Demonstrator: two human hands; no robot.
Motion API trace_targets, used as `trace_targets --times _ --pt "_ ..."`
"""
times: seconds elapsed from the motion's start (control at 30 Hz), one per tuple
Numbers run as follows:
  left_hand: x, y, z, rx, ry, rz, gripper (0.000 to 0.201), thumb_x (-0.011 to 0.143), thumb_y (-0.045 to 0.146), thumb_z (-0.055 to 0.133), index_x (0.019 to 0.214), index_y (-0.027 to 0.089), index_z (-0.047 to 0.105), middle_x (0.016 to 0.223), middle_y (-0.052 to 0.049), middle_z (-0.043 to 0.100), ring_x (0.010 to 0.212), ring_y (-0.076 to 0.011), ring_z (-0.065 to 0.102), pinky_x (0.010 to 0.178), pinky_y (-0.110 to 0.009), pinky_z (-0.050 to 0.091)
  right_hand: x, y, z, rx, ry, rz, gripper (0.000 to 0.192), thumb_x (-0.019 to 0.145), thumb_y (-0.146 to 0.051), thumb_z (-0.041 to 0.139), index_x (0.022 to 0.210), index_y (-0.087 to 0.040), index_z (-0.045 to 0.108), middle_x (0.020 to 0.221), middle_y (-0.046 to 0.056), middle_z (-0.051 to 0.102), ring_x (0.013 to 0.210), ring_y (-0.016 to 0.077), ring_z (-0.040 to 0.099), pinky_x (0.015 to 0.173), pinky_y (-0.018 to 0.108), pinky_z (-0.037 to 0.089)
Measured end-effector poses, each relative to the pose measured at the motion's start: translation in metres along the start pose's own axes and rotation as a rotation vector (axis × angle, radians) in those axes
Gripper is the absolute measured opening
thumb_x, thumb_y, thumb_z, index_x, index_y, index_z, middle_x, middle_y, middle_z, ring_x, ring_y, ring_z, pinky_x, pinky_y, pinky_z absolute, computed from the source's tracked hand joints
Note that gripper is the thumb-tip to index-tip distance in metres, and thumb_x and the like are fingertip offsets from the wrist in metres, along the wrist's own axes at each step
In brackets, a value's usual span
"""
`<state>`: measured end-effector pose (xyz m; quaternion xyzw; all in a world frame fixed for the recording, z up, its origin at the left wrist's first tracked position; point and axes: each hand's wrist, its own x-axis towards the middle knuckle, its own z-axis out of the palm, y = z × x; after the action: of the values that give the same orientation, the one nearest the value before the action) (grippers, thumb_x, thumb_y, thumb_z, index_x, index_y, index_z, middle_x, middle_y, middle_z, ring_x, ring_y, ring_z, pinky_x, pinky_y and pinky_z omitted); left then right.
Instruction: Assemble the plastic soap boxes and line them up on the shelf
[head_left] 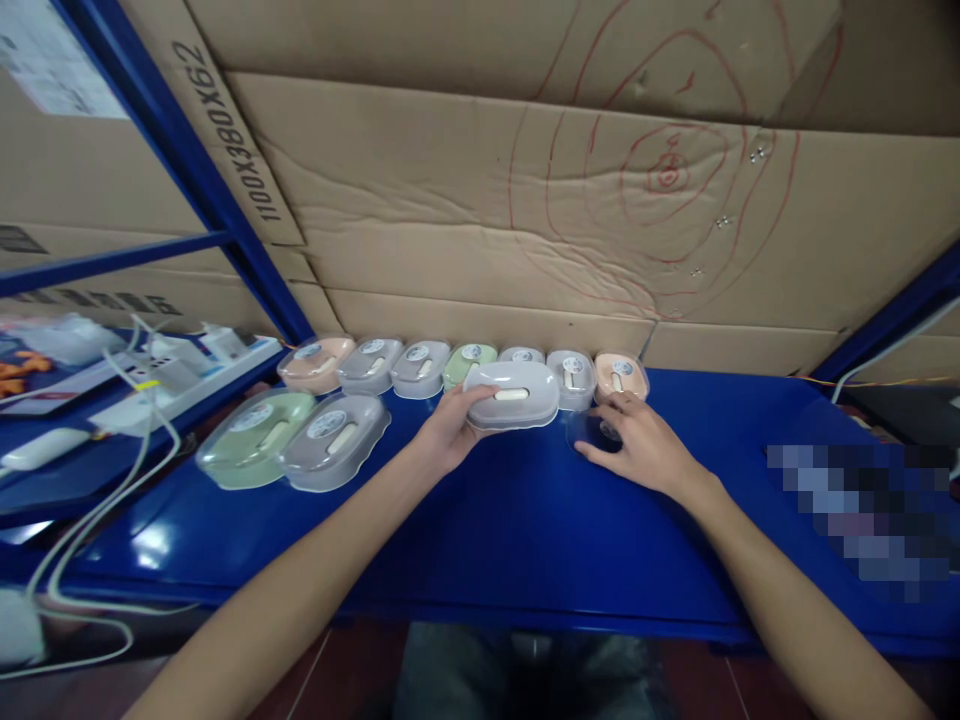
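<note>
My left hand (454, 425) grips a pale grey soap box (534, 408) by its left end, thumb on top. It has a white bar-shaped piece at its middle. To its right, my right hand (634, 440) has its fingers and thumb around a clear plastic lid (581, 432), low over the table; whether the lid touches the surface I cannot tell. Behind both hands runs a row of several lidded soap boxes with round stickers, among them a peach one (634, 375), a grey one (422, 370) and a green one (459, 368), partly hidden by the held box.
Nearer on the left of the blue table (510, 540) lie a larger-looking green box (244, 445) and a grey box (349, 465), side by side. A power strip (217, 370) and white cables (139, 475) are farther left. Cardboard (450, 180) stands behind the row.
</note>
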<state>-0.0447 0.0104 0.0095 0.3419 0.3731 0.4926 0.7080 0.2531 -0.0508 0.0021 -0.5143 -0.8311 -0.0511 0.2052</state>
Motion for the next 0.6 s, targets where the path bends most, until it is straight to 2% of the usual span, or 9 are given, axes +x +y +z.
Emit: trace_targets --times 0.13,0.23,0.3,0.43,0.6 --pt "0.002 -0.002 0.0 0.002 0.054 0.019 0.043 0.073 0.011 0.09 0.113 0.015 0.074 0.099 -0.008 0.081 0.081 -0.0224 0.076 0.069 -0.033 0.066 -0.003 -0.007 -0.002 0.107 -0.063 -0.098 0.055 0.09 -0.058 0.083 0.13 -0.021 0.076 0.132 0.018 0.071 0.135 0.0409 0.064 0.116 0.061 0.055" --pt "0.001 -0.003 0.001 0.013 0.045 0.035 0.045 0.071 0.01 0.092 0.112 0.014 0.074 0.097 -0.007 0.08 0.078 -0.0209 0.075 0.065 -0.03 0.063 -0.005 -0.01 -0.001 0.198 -0.13 -0.137 0.069 0.088 -0.051 0.087 0.15 -0.028 0.066 0.144 0.016 0.065 0.139 0.039 0.061 0.115 0.059 0.056" --pt "-0.001 -0.003 0.002 0.015 0.051 0.036 0.043 0.071 0.01 0.092 0.111 0.014 0.074 0.097 -0.007 0.08 0.077 -0.0204 0.075 0.064 -0.029 0.062 -0.006 -0.009 0.0 0.243 -0.155 -0.13 0.074 0.088 -0.045 0.087 0.157 -0.032 0.06 0.145 0.015 0.065 0.136 0.0383 0.063 0.112 0.059 0.058" --pt "-0.002 0.0 0.004 0.014 0.056 0.017 0.038 0.076 0.012 0.09 0.111 0.014 0.074 0.098 -0.008 0.081 0.079 -0.0213 0.075 0.067 -0.031 0.063 -0.005 -0.007 -0.006 0.378 -0.174 -0.119 0.065 0.087 -0.045 0.088 0.147 -0.031 0.068 0.131 0.012 0.073 0.121 0.0341 0.07 0.108 0.055 0.059" --pt "-0.001 0.004 0.004 -0.068 0.041 -0.015 0.031 0.095 0.036 0.08 0.119 0.017 0.075 0.103 -0.009 0.083 0.083 -0.0236 0.077 0.073 -0.035 0.065 -0.004 0.001 -0.028 0.73 -0.231 -0.164 0.048 0.096 -0.051 0.079 0.138 -0.028 0.072 0.133 0.009 0.078 0.119 0.0298 0.075 0.105 0.046 0.06"
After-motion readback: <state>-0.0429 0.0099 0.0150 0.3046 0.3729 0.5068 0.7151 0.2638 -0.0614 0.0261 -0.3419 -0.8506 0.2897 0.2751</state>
